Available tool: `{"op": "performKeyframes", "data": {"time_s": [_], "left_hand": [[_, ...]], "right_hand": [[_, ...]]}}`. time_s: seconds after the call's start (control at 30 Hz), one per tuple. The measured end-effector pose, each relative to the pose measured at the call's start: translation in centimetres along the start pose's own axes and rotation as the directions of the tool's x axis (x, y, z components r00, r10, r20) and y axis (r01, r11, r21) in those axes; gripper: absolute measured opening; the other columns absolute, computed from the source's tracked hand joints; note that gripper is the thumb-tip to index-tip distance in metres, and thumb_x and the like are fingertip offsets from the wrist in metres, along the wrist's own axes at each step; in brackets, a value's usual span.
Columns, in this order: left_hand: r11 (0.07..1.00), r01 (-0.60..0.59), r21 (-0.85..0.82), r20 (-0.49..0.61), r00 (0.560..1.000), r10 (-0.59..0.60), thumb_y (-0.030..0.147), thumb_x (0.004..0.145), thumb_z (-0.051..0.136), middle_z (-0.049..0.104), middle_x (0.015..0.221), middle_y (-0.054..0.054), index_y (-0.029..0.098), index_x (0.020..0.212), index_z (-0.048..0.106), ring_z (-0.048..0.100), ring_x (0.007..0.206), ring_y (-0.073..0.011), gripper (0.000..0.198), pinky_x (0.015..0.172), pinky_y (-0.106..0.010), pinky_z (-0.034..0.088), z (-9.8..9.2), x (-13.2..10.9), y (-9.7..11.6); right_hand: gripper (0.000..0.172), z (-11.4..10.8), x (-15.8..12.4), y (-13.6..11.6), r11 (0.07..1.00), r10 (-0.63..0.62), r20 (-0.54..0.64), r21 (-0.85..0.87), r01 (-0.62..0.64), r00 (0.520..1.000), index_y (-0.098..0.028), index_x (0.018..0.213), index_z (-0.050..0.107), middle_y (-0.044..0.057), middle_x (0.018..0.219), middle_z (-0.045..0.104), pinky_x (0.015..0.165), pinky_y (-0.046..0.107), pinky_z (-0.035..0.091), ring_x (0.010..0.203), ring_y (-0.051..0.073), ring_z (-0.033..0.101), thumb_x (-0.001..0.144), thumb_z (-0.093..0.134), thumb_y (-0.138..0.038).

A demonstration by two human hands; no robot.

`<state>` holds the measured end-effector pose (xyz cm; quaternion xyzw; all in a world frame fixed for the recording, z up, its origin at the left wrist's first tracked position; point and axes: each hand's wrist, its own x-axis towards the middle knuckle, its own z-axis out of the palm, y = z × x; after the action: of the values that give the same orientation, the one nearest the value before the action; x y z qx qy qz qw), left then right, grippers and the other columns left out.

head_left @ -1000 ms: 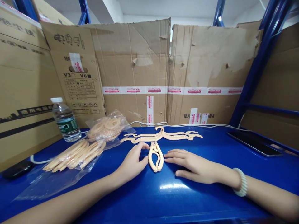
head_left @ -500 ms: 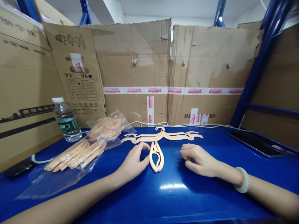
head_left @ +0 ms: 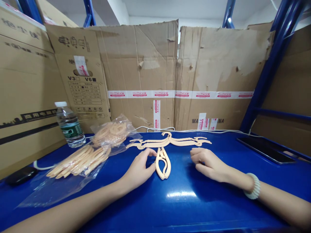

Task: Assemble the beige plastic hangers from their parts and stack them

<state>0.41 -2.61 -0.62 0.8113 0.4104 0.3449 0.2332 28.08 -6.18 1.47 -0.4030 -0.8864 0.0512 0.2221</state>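
Observation:
A cream folded hanger [head_left: 167, 165] lies on the blue table, its two arms swung together around a curved hook. My left hand [head_left: 139, 166] rests at its left edge, thumb and fingertips apart and touching the side or very near it. Just beyond lie unfolded cream hangers [head_left: 155, 142], spread wide with their hooks pointing away. To the right, my right hand [head_left: 206, 163] is loosely curled with nothing visible in it, apart from the hangers. A pale coiled band [head_left: 254, 186] circles the right wrist.
At left, clear plastic bags hold several more folded hangers [head_left: 77, 160]. Behind them stands a water bottle [head_left: 70, 127]. A black device [head_left: 20, 174] lies at far left, a dark tablet or phone [head_left: 266, 149] at right. Cardboard sheets [head_left: 141, 71] wall the back; a white cable [head_left: 206, 130] runs along them.
My right hand has shifted slightly to the right, away from the folded hanger. My left hand and the hangers have stayed in place.

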Motion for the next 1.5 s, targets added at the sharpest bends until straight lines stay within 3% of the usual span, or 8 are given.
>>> {"op": "performKeyframes", "data": {"time_s": [0.4,0.6,0.8,1.0,1.13,1.2,1.27,1.5], "left_hand": [[1.0,-0.005,0.003,-0.005,1.0,0.005,0.02,0.077,0.05,0.063,0.107,-0.007,0.02,0.098,0.056,0.057,0.104,-0.0254,0.022,0.094,-0.045,0.042,-0.1,-0.1,0.2],[1.0,-0.004,-0.004,-0.012,1.0,0.004,0.02,0.077,0.05,0.063,0.107,-0.007,0.02,0.098,0.056,0.057,0.104,-0.0252,0.022,0.094,-0.045,0.043,-0.1,-0.1,0.1],[1.0,0.002,-0.001,-0.009,1.0,-0.002,0.019,0.077,0.051,0.063,0.107,-0.007,0.02,0.099,0.056,0.056,0.105,-0.025,0.023,0.095,-0.044,0.042,-0.1,-0.2,0.2],[1.0,0.0,-0.006,-0.016,1.0,0.0,0.02,0.077,0.051,0.064,0.107,-0.007,0.021,0.099,0.056,0.057,0.106,-0.0253,0.022,0.095,-0.044,0.043,0.0,-0.1,0.1],[1.0,-0.008,-0.011,-0.026,1.0,0.008,0.02,0.077,0.052,0.064,0.107,-0.007,0.021,0.099,0.057,0.057,0.105,-0.0255,0.022,0.095,-0.044,0.043,0.0,-0.1,0.1],[1.0,-0.016,-0.017,-0.03,0.999,0.015,0.02,0.077,0.052,0.065,0.107,-0.007,0.021,0.099,0.058,0.058,0.105,-0.0255,0.023,0.095,-0.044,0.043,-0.1,-0.2,0.1],[1.0,-0.015,-0.02,-0.027,1.0,0.014,0.019,0.077,0.052,0.065,0.107,-0.007,0.021,0.099,0.058,0.058,0.105,-0.0255,0.023,0.095,-0.045,0.043,-0.1,-0.2,0.2],[0.999,-0.01,-0.031,-0.025,1.0,0.009,0.018,0.077,0.053,0.065,0.106,-0.006,0.021,0.098,0.059,0.059,0.105,-0.0254,0.022,0.096,-0.044,0.044,-0.1,-0.2,0.3]], "right_hand": [[0.012,0.0,0.0,0.4,1.0,-0.001,-0.023,0.007,0.001,1.0,-0.019,0.055,0.033,0.002,0.061,0.047,0.061,0.028,0.03,0.063,0.016,0.042,0.061,0.039,-0.011],[0.016,-0.2,0.1,0.6,0.994,0.091,-0.103,-0.048,-0.097,0.99,-0.019,0.063,0.047,0.002,0.066,0.055,0.063,0.027,0.034,0.064,0.015,0.049,0.076,0.039,-0.013],[0.021,-0.4,0.1,1.3,0.981,0.173,-0.083,-0.073,-0.18,0.981,-0.019,0.079,0.057,0.004,0.079,0.064,0.07,0.029,0.039,0.074,0.018,0.057,0.087,0.038,-0.018],[0.043,-0.4,0.5,3.0,0.981,0.153,-0.071,-0.112,-0.16,0.986,-0.018,0.077,0.067,0.008,0.082,0.064,0.078,0.035,0.042,0.08,0.021,0.058,0.097,0.033,-0.033],[0.028,-0.4,0.5,4.3,0.983,0.112,-0.137,-0.132,-0.13,0.984,-0.018,0.076,0.067,0.009,0.098,0.061,0.085,0.038,0.042,0.091,0.023,0.055,0.089,0.043,-0.023],[0.019,-0.4,0.4,4.7,0.978,0.119,-0.171,-0.151,-0.146,0.978,-0.019,0.081,0.065,0.009,0.1,0.06,0.087,0.04,0.043,0.095,0.024,0.053,0.077,0.047,-0.013],[0.029,-0.4,0.4,5.1,0.974,0.134,-0.19,-0.156,-0.164,0.973,-0.018,0.089,0.063,0.008,0.1,0.061,0.089,0.042,0.043,0.097,0.024,0.053,0.069,0.045,-0.006],[0.046,0.3,0.3,6.4,0.949,0.15,-0.153,-0.254,-0.186,0.977,-0.015,0.123,0.055,0.015,0.122,0.059,0.1,0.048,0.039,0.114,0.029,0.054,0.078,0.047,-0.013]]}}
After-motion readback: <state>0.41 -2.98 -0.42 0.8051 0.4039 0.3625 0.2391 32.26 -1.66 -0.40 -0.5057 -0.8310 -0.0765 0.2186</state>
